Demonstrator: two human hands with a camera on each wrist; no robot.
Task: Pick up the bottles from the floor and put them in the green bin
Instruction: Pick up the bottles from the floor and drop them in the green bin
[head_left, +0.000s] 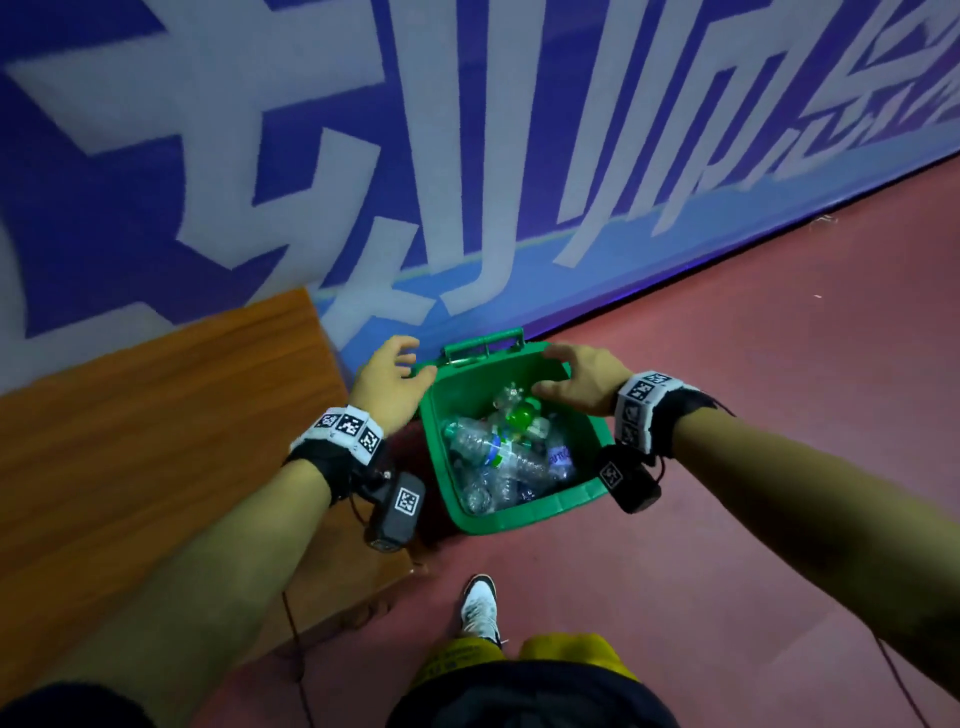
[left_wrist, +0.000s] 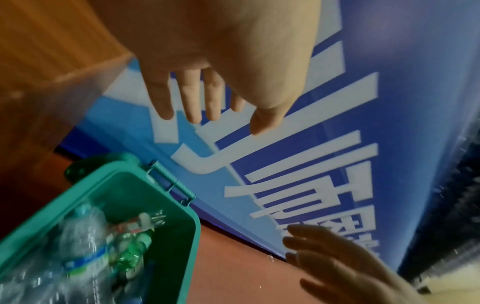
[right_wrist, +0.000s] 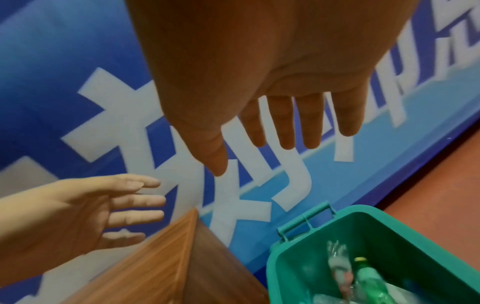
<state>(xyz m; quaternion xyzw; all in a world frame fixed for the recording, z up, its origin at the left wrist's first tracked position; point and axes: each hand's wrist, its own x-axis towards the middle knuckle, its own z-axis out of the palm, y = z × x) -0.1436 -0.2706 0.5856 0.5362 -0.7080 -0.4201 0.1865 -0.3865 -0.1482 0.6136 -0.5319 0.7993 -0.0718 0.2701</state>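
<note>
**A:** Where are we, and what lies under our hands?

**B:** We stand on a red floor (head_left: 727, 389) by a blue wall (head_left: 467, 130) with large pale lettering. A wooden bench (head_left: 156, 441) sits to the outside of our left hand (head_left: 387, 384). Directly below and between both hands is the green bin (head_left: 519, 522), open at the top, with its handle on the side beyond our fingertips.

**B:** Our left hand hovers above the bin's left rim, fingers spread and relaxed, holding nothing. Our right hand (head_left: 582, 382) hovers over the right rim, also spread and empty.

**A:** And the bottles?

**B:** The bottles (head_left: 498, 457) lie heaped inside the bin, beneath our palms. They overlap, so we cannot count them exactly: several clear ones and at least one green bottle (head_left: 519, 418).

**A:** Which step is this?

**B:** It looks like the moment just after a drop. We see no bottles on the floor in view, so next we would need to turn and look for any remaining.

**A:** Totals?

**B:** One bin, one bench, two empty hands.
</note>
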